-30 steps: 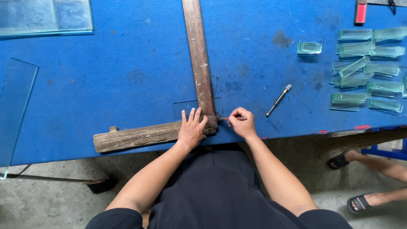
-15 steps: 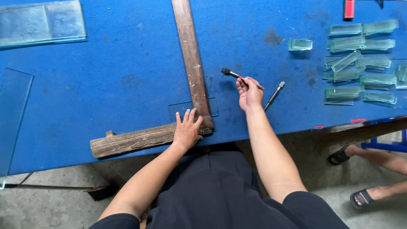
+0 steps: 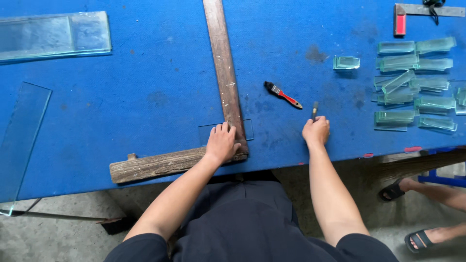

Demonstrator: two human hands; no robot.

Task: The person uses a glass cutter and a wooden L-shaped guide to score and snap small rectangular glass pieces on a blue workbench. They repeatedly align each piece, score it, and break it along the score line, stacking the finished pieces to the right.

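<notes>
Left hand (image 3: 222, 142): flat, fingers spread, palm down on the inner corner of the wooden T-square (image 3: 224, 73), pinning a small glass pane (image 3: 246, 129) that shows just right of the fingertips. Right hand (image 3: 316, 131): forearm extended, fist curled shut around a slim metal-tipped tool (image 3: 314, 109) (its tip pokes out beyond the knuckles), resting on the blue table (image 3: 145, 97). Small red-handled brush (image 3: 282, 94): lying free, just up and left of that fist. Stacked cut glass pieces (image 3: 412, 82): well to its right.
</notes>
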